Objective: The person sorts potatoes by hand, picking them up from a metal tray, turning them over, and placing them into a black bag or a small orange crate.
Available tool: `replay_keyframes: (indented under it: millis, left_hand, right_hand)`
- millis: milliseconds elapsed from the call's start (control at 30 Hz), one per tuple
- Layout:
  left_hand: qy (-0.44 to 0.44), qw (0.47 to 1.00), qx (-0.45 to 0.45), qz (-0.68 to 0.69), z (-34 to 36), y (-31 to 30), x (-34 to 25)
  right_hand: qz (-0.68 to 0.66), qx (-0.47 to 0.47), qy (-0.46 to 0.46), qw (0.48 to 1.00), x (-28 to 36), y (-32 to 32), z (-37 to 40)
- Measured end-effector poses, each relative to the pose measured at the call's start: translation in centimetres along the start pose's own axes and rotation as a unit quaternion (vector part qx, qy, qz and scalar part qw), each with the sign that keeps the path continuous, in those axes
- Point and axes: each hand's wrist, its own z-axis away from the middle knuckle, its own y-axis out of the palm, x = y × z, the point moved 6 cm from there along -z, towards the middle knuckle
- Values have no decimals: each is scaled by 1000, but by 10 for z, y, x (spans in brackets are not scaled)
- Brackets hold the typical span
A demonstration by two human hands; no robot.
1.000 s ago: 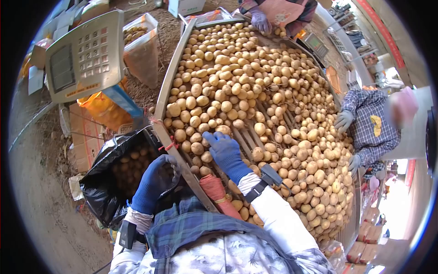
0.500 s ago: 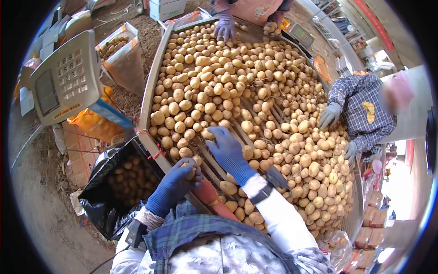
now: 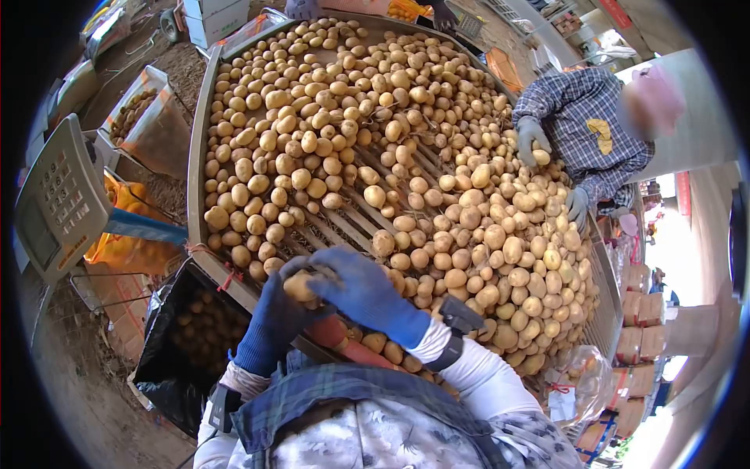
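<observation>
Both of my hands wear blue knitted gloves and meet at the near edge of a slatted sorting table (image 3: 197, 156) heaped with potatoes (image 3: 469, 215). My left hand (image 3: 269, 324) is closed around a potato (image 3: 298, 287). Over the same potato, my right hand (image 3: 361, 291) has its fingers curled, touching it; whether a second potato sits under those fingers is hard to make out. Bare slats show just beyond my hands. Below and left of my left hand, a black plastic bag (image 3: 168, 344) hangs open with potatoes inside.
A scale display (image 3: 58, 203) stands at the left on a blue post. Behind it are an orange bag (image 3: 129, 227) and a white sack (image 3: 160, 137) of potatoes. A co-worker in a checked shirt (image 3: 582, 117) handles potatoes at the right; another person's gloved hand (image 3: 301, 8) shows at the far edge.
My right hand has come back from over the slats to my left hand and the potato there. The view has shifted. The co-worker at the right now holds a potato.
</observation>
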Motion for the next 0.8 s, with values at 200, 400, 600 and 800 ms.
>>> replay_keyframes:
  millis: [200, 400, 600, 800]
  left_hand:
    - [-37, 996, 77, -3, -24, -19, 19]
    - [-59, 995, 83, 13, -34, -19, 26]
    - [31, 973, 62, -222, -30, -4, 24]
    - [-12, 974, 76, -214, -25, -37, 28]
  right_hand:
    - [437, 33, 104, 893, -96, -53, -2]
    - [381, 82, 140, 910, -108, -47, -5]
    - [-79, 73, 160, 981, -60, -41, 0]
    - [115, 80, 40, 989, -59, -63, 30]
